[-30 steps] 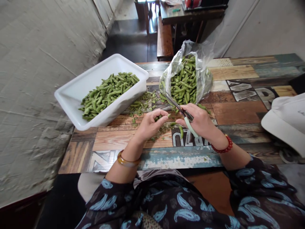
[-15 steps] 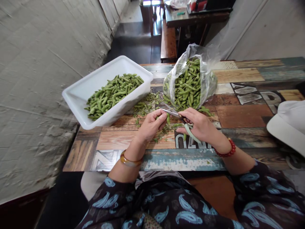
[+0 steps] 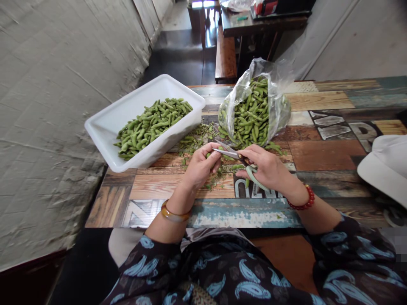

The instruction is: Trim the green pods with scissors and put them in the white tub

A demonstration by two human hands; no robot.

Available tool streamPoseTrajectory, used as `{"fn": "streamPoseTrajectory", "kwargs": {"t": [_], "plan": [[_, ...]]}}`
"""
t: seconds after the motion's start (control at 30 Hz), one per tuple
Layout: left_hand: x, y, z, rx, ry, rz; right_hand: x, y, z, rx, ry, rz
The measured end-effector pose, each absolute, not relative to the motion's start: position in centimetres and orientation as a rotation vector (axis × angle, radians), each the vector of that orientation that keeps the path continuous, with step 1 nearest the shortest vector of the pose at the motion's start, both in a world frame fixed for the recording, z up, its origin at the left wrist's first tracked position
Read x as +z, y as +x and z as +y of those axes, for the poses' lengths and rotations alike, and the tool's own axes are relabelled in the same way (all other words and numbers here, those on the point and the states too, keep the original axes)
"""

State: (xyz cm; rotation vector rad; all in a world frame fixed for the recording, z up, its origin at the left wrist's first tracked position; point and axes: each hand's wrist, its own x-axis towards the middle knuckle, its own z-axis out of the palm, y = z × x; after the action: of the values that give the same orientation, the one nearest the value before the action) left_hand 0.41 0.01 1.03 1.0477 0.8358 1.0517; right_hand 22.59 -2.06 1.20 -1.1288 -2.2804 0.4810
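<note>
My left hand [image 3: 201, 166] pinches a green bean pod [image 3: 220, 149] between thumb and fingers. Scissors [image 3: 231, 153] with pale green handles are gripped in my right hand [image 3: 266, 166]; their blades are spread beside the fingertips of my left hand. A white tub [image 3: 127, 103] with a heap of green pods [image 3: 152, 123] stands at the left. Behind my right hand, a clear plastic bag [image 3: 273, 106] lies open with more pods [image 3: 251, 114] inside. Trimmed bits and loose pods [image 3: 193, 142] are scattered between tub and bag.
The patchwork-patterned table [image 3: 324, 154] extends to the right, where a white cap [image 3: 384, 165] lies near its edge. A rough wall [image 3: 57, 97] runs along the left. Beyond the table are a wooden bench [image 3: 226, 57] and another table [image 3: 267, 26].
The pod in my left hand has changed angle, from hanging down to lying more sideways by the blades. The scissor blades are spread slightly differently.
</note>
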Motion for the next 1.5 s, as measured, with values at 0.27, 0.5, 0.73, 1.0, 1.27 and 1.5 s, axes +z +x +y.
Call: {"fn": "streamPoseTrajectory", "kwargs": {"t": [0.27, 0.5, 0.73, 1.0, 1.27, 1.5], "plan": [[0.9, 0.3, 0.1, 1.056, 0.998, 0.859, 1.4, 22.6, -2.1, 0.452, -1.144, -2.298], [0.8, 0.4, 0.2, 1.027, 0.943, 0.797, 1.5, 22.5, -2.2, 0.424, -1.146, -2.304], [1.4, 0.6, 0.1, 1.031, 0.901, 0.774, 1.5, 22.5, -2.2, 0.388, -1.175, -2.301], [0.2, 0.2, 0.1, 1.027, 0.988, 0.951, 1.4, 22.6, -2.2, 0.388, -1.158, -2.303], [0.4, 0.0, 0.1, 1.065, 1.350, 1.016, 1.2, 22.7, -2.2, 0.428, -1.122, -2.297], [0.6, 0.0, 0.1, 1.056, 1.466, 0.974, 1.1, 22.7, -2.1, 0.440, -1.084, -2.288]]}}
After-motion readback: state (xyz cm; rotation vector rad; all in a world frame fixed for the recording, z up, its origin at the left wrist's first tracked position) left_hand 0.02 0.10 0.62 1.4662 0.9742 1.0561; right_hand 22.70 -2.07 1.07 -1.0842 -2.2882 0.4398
